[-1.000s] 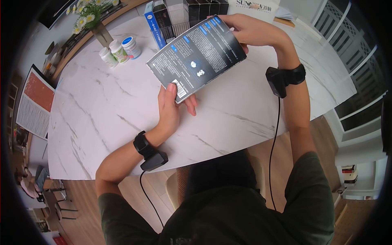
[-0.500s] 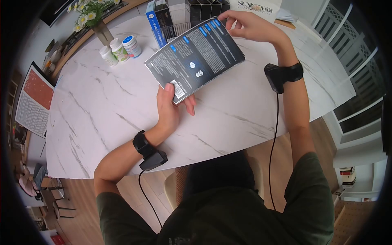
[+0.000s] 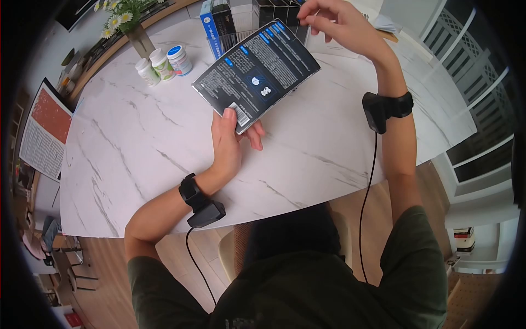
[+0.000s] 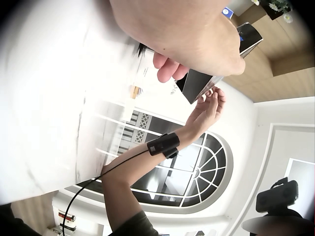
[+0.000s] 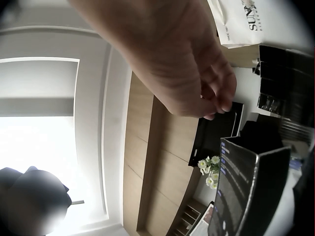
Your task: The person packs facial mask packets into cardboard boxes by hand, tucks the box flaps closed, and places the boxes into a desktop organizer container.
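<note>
A black printed box (image 3: 257, 77) with blue headings and a barcode is held tilted over the table. My left hand (image 3: 226, 145) grips its near left corner, thumb on the printed face beside the barcode and the other fingers underneath. Just beyond the box's far right end is my right hand (image 3: 345, 24), apart from it, with bent, relaxed fingers and nothing visible in them. In the right wrist view, the near end of the box (image 5: 234, 182) looks open and dark inside, and the right thumb and fingertips (image 5: 224, 101) come close together.
Three small bottles (image 3: 178, 60) stand at the back left of the marble-patterned table (image 3: 137, 142), near a vase of daisies (image 3: 139, 41). Behind the held box are a blue box (image 3: 211, 33) and several black boxes (image 3: 276, 13). A white printed bag (image 5: 241, 22) lies farther back.
My right hand has let go of the box's far right end and moved up and away from it. The left hand keeps its grip; the box has shifted slightly left.
</note>
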The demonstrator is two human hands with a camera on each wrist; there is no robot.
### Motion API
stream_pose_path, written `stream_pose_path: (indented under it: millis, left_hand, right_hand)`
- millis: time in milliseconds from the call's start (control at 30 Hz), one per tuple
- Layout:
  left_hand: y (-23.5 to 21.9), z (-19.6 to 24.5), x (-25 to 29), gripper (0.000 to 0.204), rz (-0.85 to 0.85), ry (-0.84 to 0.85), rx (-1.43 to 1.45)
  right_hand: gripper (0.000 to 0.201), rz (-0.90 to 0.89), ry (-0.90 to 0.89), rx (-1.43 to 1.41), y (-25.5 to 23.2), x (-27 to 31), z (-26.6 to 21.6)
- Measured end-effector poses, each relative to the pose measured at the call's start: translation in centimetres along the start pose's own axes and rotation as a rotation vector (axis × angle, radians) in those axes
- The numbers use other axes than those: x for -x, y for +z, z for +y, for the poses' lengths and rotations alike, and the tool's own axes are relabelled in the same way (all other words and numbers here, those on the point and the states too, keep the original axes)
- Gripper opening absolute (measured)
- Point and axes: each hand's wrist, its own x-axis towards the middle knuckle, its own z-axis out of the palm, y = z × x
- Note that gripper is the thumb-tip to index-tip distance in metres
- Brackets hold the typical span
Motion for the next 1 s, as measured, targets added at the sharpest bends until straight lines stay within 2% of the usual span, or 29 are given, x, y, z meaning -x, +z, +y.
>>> stream_pose_path:
  millis: [33,67,133,333,767,833,900,933,1000]
  left_hand:
    - [0.0,-0.1,0.0,0.048,-0.001,-0.001,0.0]
    - [-0.1,-0.2,0.0,0.048,-0.003,0.008,-0.009]
    - [0.0,-0.3,0.1,0.048,-0.008,0.017,-0.019]
    - [0.1,-0.3,0.2,0.048,-0.009,0.061,-0.03]
    - [-0.1,-0.5,0.3,0.049,-0.032,0.098,-0.028]
    - [-0.3,-0.7,0.4,0.05,-0.047,0.105,-0.028]
    - [-0.4,-0.8,0.5,0.06,-0.076,0.142,-0.028]
    - [-0.4,-0.8,0.5,0.06,-0.076,0.142,-0.028]
    - [-0.1,-0.8,0.6,0.073,-0.12,0.222,-0.015]
  right_hand:
    - [0.013,-0.101,0.09,-0.089,0.0,0.2,-0.5]
    - [0.013,-0.099,0.092,-0.089,0.2,0.1,0.2]
    - [0.025,-0.153,-0.11,0.155,1.2,0.0,1.7]
    - [0.031,-0.224,-0.022,0.064,2.1,0.2,3.0]
    - [0.042,-0.164,0.076,-0.017,3.4,0.3,2.6]
    - [0.046,-0.336,0.174,-0.111,3.6,0.0,2.2]
    - [0.048,-0.299,0.138,-0.101,4.4,-0.3,2.9]
    - [0.051,-0.338,0.165,-0.172,4.6,-0.4,2.9]
    - [0.054,-0.376,0.192,-0.244,5.1,-0.5,3.1]
